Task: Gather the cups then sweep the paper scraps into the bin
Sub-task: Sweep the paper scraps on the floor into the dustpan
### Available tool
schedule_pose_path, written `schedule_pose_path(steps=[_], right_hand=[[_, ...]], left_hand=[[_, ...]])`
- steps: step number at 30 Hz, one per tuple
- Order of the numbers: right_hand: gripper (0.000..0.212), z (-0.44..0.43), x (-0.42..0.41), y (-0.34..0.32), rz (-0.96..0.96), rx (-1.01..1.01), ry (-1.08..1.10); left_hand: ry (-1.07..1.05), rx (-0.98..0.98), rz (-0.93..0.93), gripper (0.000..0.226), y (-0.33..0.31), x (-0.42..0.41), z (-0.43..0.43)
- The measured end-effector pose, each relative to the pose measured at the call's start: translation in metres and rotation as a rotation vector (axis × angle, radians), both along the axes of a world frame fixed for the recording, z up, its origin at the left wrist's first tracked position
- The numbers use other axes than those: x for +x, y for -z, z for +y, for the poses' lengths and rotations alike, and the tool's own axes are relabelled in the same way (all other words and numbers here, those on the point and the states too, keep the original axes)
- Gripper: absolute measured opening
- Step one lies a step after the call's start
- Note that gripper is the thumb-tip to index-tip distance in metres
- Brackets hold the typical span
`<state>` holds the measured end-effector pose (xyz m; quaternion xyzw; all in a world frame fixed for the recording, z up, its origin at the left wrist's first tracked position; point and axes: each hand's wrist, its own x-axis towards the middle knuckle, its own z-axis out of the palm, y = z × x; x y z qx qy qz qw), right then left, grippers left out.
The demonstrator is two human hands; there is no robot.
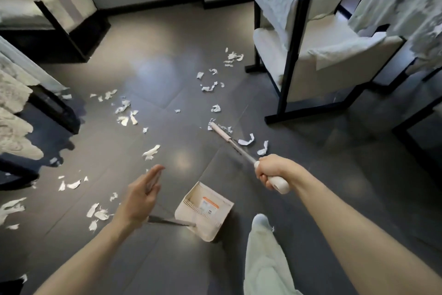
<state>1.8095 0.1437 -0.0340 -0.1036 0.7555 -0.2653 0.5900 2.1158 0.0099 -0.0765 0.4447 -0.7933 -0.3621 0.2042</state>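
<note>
Floor tiles (167,38) hold paper scraps (124,113) beyond the broom (229,140), angled forward-left from the clenched right grip (270,172); left grip (143,193) released.

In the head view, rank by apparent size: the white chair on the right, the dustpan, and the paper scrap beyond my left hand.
Largest to smallest:
1. chair
2. dustpan
3. paper scrap
The dustpan lies nearer the camera, yet looks clearly smaller than the chair.

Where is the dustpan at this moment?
In the head view, the dustpan sits on the floor at lower centre, between the left hand and the person's foot.
</note>
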Motion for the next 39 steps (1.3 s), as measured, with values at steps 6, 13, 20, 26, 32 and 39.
schedule_pose_path(steps=[6,13,20,26,32,39], right_hand=[[0.014,-0.039,-0.119,0.020,0.039,0.079,0.030],[0.015,-0.053,-0.200,0.056,0.062,0.210,0.024],[0.015,-0.062,-0.201,0.075,-0.111,0.343,0.096],[0.032,-0.075,-0.179,0.039,-0.163,0.380,0.029],[0.036,-0.075,-0.174,-0.007,-0.356,0.383,0.067],[0.036,-0.090,-0.134,-0.010,-0.073,0.234,-0.145]], left_hand=[[-0.023,-0.065,-0.022,0.043,0.005,-0.132,-0.045],[0.069,-0.110,-0.136,0.050,0.007,-0.249,-0.075],[0.063,-0.097,-0.246,0.044,0.020,-0.307,-0.105],[0.058,-0.070,-0.263,0.046,0.018,-0.327,-0.123],[0.081,-0.035,-0.230,0.044,0.017,-0.324,-0.136],[0.037,-0.033,-0.156,0.046,0.012,-0.284,-0.154]])
